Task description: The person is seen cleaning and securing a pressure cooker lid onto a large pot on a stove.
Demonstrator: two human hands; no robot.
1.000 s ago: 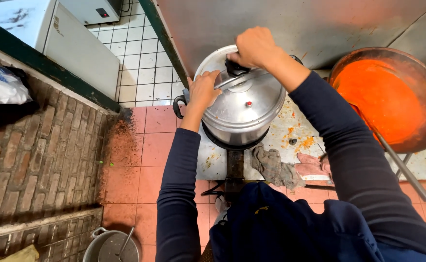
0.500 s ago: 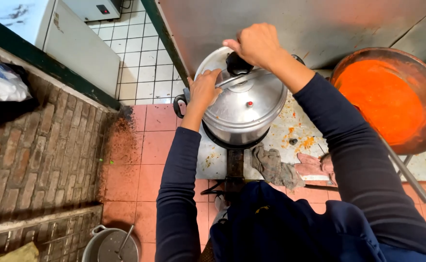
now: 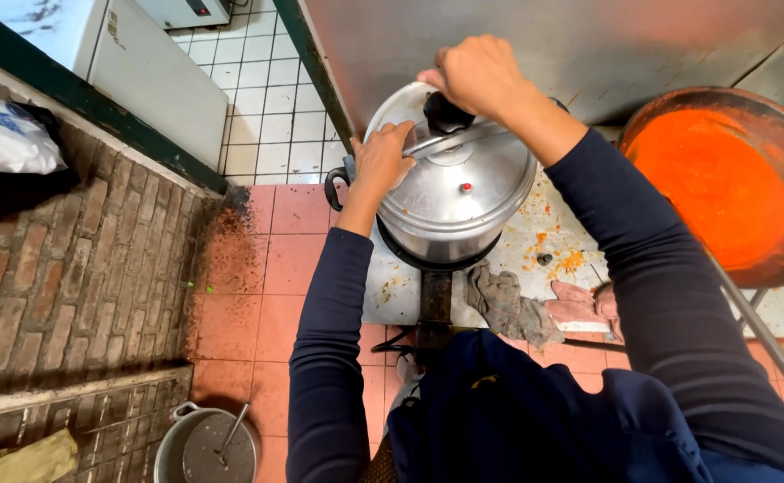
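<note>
A large shiny steel pressure cooker (image 3: 463,210) stands on a stained metal counter (image 3: 535,246) against a steel wall. My right hand (image 3: 474,73) is clenched over the black knob (image 3: 446,114) at the top of the lid's clamp bar. My left hand (image 3: 383,161) presses flat on the lid's left edge, just above the black side handle (image 3: 334,186). Both my arms are in dark blue sleeves.
A wide pan of orange sauce (image 3: 718,183) sits to the right with a long handle. Dirty rags (image 3: 535,309) lie on the counter's near edge. Red floor tiles, a brick ledge (image 3: 70,268) and a small pot with a ladle (image 3: 209,447) are to the left.
My right hand has kept its grip on the knob and shifted slightly on it. My left hand stays on the lid's edge; the cooker has not moved.
</note>
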